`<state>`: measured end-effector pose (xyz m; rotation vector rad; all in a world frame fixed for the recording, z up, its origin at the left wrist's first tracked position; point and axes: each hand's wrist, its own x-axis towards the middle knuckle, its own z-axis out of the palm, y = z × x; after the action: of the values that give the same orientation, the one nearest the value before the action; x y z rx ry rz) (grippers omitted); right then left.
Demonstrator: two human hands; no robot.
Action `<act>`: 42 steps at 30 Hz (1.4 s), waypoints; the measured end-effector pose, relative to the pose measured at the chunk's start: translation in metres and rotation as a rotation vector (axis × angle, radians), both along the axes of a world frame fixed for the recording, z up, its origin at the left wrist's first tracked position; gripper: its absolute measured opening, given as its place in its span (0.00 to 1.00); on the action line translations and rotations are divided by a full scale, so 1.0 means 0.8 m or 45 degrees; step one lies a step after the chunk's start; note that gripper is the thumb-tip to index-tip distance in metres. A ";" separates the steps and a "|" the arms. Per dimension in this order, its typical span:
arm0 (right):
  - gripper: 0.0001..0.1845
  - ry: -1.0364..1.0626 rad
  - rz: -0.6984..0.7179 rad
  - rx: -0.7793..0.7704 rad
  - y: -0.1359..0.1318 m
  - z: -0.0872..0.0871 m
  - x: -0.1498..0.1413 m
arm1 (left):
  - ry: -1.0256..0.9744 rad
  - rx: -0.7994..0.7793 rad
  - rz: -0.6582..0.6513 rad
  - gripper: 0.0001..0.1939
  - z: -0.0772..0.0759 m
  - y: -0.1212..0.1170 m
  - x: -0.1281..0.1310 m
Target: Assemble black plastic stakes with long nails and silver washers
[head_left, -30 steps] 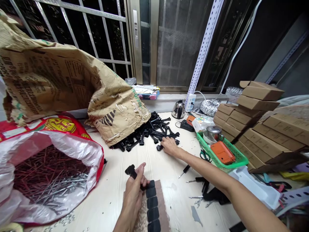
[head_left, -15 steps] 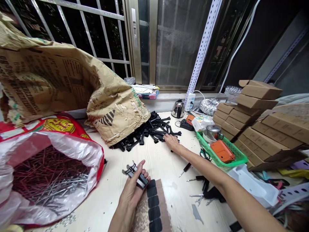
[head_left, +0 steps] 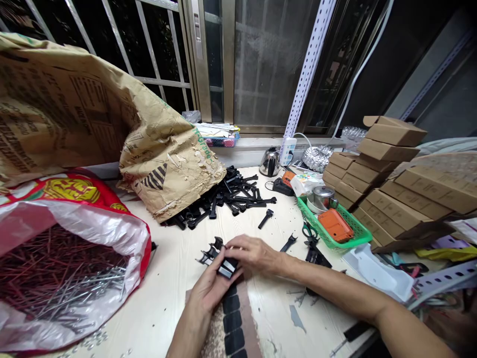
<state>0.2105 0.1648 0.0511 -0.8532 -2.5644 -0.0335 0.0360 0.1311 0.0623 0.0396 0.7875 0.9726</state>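
Note:
My left hand (head_left: 210, 283) is closed round a small bundle of black plastic parts (head_left: 216, 258) with forked ends, held above the worktable. My right hand (head_left: 251, 253) is at the same bundle, its fingers pinched on one black part at the top; its fingertips partly cover the parts. Beyond the hands, a heap of similar black plastic parts (head_left: 238, 196) spills from a torn brown paper sack (head_left: 167, 169). One loose black part (head_left: 266, 219) lies apart from the heap. Below my hands runs a row of black rounded pads (head_left: 233, 320) on a brown strip.
On the left, a red and white bag (head_left: 139, 248) holds many metal rods (head_left: 74, 293). To the right are a green basket (head_left: 356, 241) with an orange case (head_left: 335, 225), green-handled scissors (head_left: 309, 230), a white tray (head_left: 380, 273) and stacked cardboard boxes (head_left: 395, 209). A kettle (head_left: 270, 161) stands behind.
My right hand has come back from the heap to the bundle in my left hand, bringing a black part. A loose part now lies uncovered where it was. The view has shifted slightly.

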 end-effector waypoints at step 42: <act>0.35 0.216 0.029 -0.632 -0.096 0.019 -0.174 | 0.188 0.389 0.785 0.21 0.004 -0.098 -0.077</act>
<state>0.0712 0.0878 0.0660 -0.9484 -2.4508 0.6774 -0.0255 0.0530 0.0656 0.1399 0.7953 1.6870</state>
